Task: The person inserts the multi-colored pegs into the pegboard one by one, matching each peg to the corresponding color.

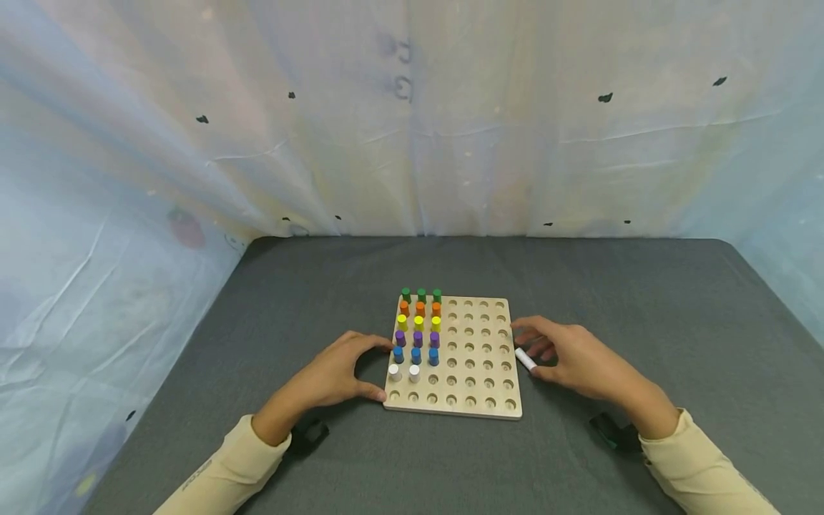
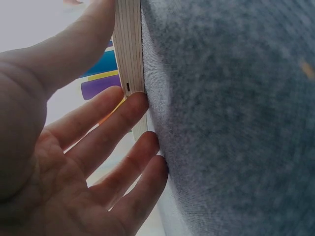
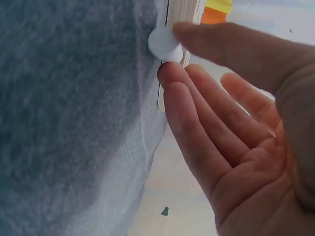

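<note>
A square wooden pegboard (image 1: 452,409) lies on the dark grey table, with rows of round holes. Upright pegs fill its left columns: green, orange, yellow, purple (image 1: 418,339), blue (image 1: 415,355) and white (image 1: 395,372). My left hand (image 1: 335,370) rests against the board's left edge, thumb at the near corner and fingers (image 2: 118,115) spread farther up the side. Beside the right edge, a loose white peg (image 1: 525,359) lies slanted. My right hand (image 1: 573,357) holds this peg between thumb and fingertips, as the right wrist view also shows.
The grey tabletop (image 1: 322,279) extends around the board. A pale, patterned curtain (image 1: 450,143) hangs behind the table and along both sides. Dark objects (image 1: 309,436) show beneath the wrists.
</note>
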Demonstrator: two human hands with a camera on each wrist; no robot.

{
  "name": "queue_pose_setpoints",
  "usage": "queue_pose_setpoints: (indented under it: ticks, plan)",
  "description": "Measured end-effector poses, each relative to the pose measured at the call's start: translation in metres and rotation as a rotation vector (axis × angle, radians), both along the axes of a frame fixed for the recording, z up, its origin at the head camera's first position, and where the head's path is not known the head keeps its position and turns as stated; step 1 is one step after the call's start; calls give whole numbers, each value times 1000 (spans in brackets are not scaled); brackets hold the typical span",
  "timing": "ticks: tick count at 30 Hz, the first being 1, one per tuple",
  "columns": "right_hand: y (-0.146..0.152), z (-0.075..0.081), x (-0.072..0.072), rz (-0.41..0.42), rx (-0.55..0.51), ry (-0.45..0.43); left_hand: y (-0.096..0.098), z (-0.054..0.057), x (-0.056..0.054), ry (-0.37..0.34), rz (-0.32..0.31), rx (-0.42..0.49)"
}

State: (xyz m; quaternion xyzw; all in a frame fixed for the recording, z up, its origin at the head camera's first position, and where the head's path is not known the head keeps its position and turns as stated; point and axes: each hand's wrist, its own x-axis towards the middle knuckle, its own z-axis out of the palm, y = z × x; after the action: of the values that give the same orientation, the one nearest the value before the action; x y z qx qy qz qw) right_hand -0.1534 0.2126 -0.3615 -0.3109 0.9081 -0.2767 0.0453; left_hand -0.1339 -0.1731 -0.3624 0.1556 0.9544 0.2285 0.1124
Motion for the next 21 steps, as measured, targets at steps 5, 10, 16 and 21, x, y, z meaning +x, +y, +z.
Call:
queue_pose_setpoints:
  ticks: [5, 10, 16, 21]
  plan:
    - [3, 0, -2, -24, 14, 5, 1, 0, 1, 4, -2, 2]
    - [3, -4, -4, -48, 37, 11, 1, 0, 2, 3, 6, -2]
    - [0, -10, -5, -55, 34, -1, 1, 1, 2, -1, 10, -4]
    - [-1, -10, -4, -64, 43, 50, 1, 1, 2, 2, 8, -6]
